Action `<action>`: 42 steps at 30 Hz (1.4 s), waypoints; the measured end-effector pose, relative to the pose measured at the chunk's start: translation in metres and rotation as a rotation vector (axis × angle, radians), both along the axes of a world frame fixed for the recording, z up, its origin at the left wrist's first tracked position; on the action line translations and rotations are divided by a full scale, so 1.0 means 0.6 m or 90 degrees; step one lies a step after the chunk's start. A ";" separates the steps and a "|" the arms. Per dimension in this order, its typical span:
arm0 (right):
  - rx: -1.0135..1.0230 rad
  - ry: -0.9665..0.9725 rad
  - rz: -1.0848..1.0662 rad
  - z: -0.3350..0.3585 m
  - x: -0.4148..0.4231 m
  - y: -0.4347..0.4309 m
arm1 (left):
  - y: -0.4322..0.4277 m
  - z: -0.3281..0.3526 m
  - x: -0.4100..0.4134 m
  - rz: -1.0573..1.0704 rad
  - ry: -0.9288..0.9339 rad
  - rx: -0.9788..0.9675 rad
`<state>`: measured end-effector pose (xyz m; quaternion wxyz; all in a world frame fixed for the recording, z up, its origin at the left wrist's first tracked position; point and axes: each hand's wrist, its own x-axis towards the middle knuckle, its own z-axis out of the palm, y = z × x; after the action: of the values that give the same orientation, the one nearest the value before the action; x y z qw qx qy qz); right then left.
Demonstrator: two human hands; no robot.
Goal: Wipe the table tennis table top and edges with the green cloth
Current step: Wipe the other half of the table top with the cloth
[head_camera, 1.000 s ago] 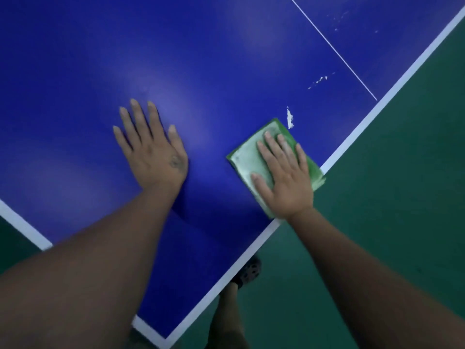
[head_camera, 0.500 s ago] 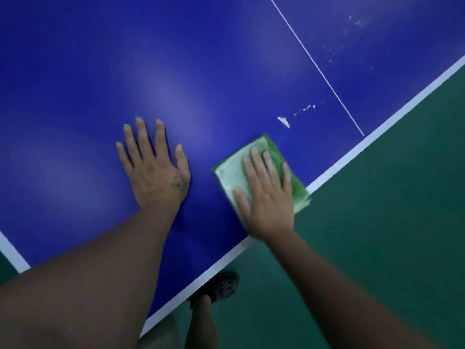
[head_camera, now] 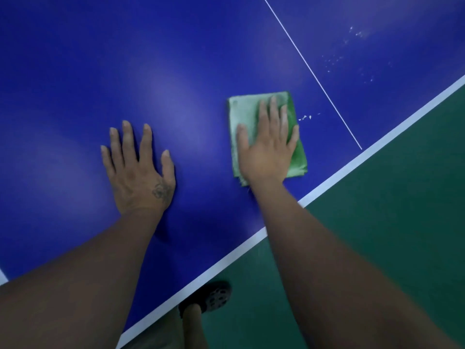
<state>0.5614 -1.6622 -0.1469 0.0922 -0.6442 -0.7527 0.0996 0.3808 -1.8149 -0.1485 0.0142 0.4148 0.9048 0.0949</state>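
We've got the right hand flat on the folded green cloth, grip open with fingers straight, just pressing it onto the blue counter near the white edge stripe, probably for an even rub. The left hand lies flat and empty on the counter, grip open too, likely bracing our lean. Those white specks just beside the cloth look unwiped, and the palm hides the cloth's middle.
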 end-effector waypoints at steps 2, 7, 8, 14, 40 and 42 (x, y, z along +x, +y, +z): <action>-0.013 -0.010 -0.027 0.006 0.030 0.074 | -0.001 0.000 0.000 -0.004 0.008 0.015; -0.018 -0.034 -0.059 0.004 0.090 0.179 | -0.003 -0.004 -0.001 -0.003 0.019 0.024; -0.011 -0.036 -0.065 0.002 0.089 0.171 | -0.002 -0.004 0.000 -0.003 0.012 0.020; 0.032 -0.063 -0.002 -0.001 0.045 -0.043 | 0.000 0.007 0.001 0.003 -0.014 -0.003; -0.020 -0.144 0.437 0.019 0.350 0.239 | -0.001 -0.003 -0.003 -0.008 0.003 0.005; -0.008 -0.148 0.403 0.015 0.342 0.213 | 0.001 -0.001 -0.004 -0.009 0.000 0.005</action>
<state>0.7667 -1.5344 -0.1378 -0.0339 -0.3864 -0.9201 0.0536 0.3783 -1.8145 -0.1490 0.0134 0.4209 0.9017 0.0982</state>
